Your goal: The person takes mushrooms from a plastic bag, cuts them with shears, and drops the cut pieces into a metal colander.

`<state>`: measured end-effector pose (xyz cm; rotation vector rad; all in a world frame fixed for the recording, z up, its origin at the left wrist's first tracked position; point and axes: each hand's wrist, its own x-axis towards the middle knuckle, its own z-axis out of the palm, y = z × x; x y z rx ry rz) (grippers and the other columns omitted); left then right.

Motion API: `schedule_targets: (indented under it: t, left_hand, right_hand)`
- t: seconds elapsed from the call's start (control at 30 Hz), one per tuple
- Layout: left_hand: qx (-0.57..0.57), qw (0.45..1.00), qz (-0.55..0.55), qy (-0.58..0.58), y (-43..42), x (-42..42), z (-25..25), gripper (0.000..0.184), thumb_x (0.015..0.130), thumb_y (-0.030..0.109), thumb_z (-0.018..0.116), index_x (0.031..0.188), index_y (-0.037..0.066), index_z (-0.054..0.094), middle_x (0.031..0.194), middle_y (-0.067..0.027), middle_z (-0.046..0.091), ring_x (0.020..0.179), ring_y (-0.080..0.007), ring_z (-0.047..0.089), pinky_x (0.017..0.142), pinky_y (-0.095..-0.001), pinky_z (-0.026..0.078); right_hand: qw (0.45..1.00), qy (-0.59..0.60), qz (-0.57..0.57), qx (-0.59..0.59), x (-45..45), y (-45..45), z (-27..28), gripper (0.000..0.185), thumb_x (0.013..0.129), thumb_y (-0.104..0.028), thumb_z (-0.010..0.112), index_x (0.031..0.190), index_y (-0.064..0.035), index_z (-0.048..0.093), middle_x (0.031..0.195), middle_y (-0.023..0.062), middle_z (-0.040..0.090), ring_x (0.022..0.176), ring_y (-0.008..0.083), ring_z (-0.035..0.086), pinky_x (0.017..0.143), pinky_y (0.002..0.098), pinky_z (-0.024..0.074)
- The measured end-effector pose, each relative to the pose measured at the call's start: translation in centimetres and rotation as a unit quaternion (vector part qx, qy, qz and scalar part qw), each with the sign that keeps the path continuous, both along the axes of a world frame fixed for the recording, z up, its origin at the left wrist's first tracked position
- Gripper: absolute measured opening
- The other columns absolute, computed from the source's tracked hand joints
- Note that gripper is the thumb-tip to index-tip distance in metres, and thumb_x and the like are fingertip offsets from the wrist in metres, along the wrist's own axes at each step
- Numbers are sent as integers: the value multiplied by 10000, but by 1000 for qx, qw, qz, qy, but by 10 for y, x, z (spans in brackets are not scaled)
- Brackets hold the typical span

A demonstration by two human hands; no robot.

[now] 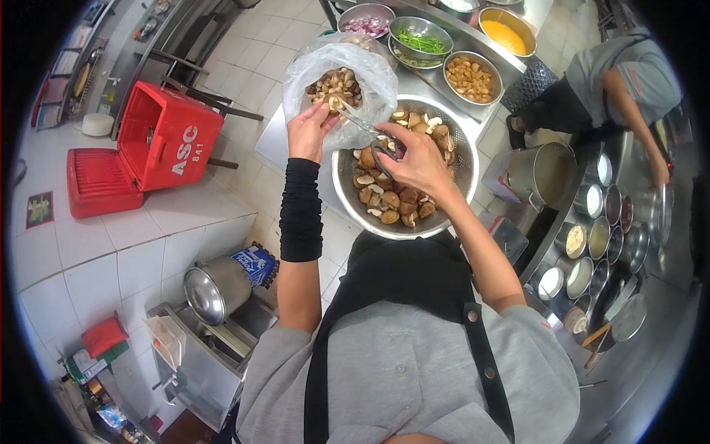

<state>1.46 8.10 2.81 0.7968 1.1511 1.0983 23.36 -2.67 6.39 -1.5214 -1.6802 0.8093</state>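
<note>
My right hand (418,163) has its fingers through the handles of a pair of scissors (360,122), above a perforated metal colander (466,159). The blades point left toward my left hand (309,132). Between the fingertips of my left hand is a mushroom (335,102), close to the scissor tips. Just beyond it, a clear plastic bag (299,74) stands open with small brown mushroom pieces (344,80) inside. Brown mushrooms (392,200) fill much of the colander, some showing pale cut faces.
Bowls of chopped red onion (366,26), green vegetables (420,41) and brown cubes (470,79) line the back. A red cooler (166,140) sits left. Another person (621,81) bends at the right counter, near a large pot (543,174).
</note>
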Motion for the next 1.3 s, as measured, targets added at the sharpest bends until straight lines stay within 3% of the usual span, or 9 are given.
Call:
schedule_targets:
  t: [0.13, 0.23, 0.53, 0.73, 0.97, 1.07, 1.1, 1.13, 1.3]
  left_hand:
    - [-1, 1000, -1, 5, -1, -4, -1, 302, 1002, 74, 614, 1209, -146, 610, 1156, -173, 687, 1015, -229, 687, 934, -346, 578]
    - [-5, 1000, 2, 26, 2, -11, -6, 295, 999, 75, 614, 1193, -147, 611, 1144, -170, 688, 1012, -233, 689, 919, -345, 585]
    - [-15, 998, 33, -42, -6, -13, -2, 342, 991, 64, 611, 1264, -135, 558, 1239, -179, 645, 1052, -226, 676, 911, -343, 588]
    - [-14, 995, -93, 17, -35, 11, -1, 379, 994, 50, 620, 1325, -127, 569, 1209, -143, 677, 1031, -175, 663, 919, -291, 547]
    - [-64, 967, -233, 77, -66, 34, -8, 234, 1006, 81, 612, 1158, -84, 680, 1038, -69, 709, 905, -116, 652, 846, -254, 536]
    - [-81, 953, -283, 75, -75, 36, -12, 189, 1007, 90, 614, 1103, -51, 696, 1002, -42, 700, 883, -94, 640, 819, -243, 533]
    - [-87, 948, -299, 72, -77, 37, -14, 176, 1007, 93, 615, 1087, -40, 700, 995, -34, 698, 875, -86, 635, 810, -239, 531]
    - [-91, 942, -315, 70, -78, 37, -16, 165, 1008, 96, 617, 1072, -29, 703, 988, -27, 695, 867, -78, 631, 800, -236, 530]
    - [-54, 923, -365, 109, -91, 40, -23, 300, 998, 125, 637, 1258, -19, 684, 1045, -35, 705, 928, -94, 647, 826, -231, 522]
  right_hand:
    - [999, 7, 22, -34, 1, 11, -11, 448, 841, -233, 749, 1278, -141, 705, 696, 128, 654, 597, 210, 604, 632, 347, 492]
    - [995, 11, 47, -83, 5, 22, -19, 446, 837, -268, 745, 1244, -89, 720, 648, 158, 642, 556, 234, 565, 627, 397, 474]
    - [985, 136, 6, -109, 15, 0, -40, 441, 851, -259, 761, 1226, -36, 697, 670, 14, 556, 634, 120, 497, 594, 310, 402]
    - [966, 194, 37, -170, 32, -32, -35, 462, 872, -230, 768, 1268, -20, 654, 830, -11, 619, 752, 84, 511, 679, 261, 401]
    - [972, 209, -7, -108, 44, -66, -51, 447, 835, -233, 788, 1209, -3, 703, 699, -21, 558, 648, 84, 458, 591, 269, 364]
    - [958, 146, -11, -245, 58, -82, -22, 444, 847, -201, 779, 1247, -21, 711, 779, -29, 577, 735, 78, 474, 642, 258, 381]
    - [971, 120, 5, -209, 65, -86, -30, 442, 864, -149, 754, 1277, -4, 694, 784, -15, 652, 702, 62, 498, 628, 233, 386]
    - [965, 150, -7, -214, 68, -90, -37, 424, 855, -159, 765, 1246, -5, 710, 740, -30, 596, 671, 61, 458, 600, 246, 361]
    - [933, 236, -61, -267, 78, -108, -32, 351, 872, -117, 754, 1198, 12, 732, 642, -71, 549, 575, 24, 419, 521, 237, 291]
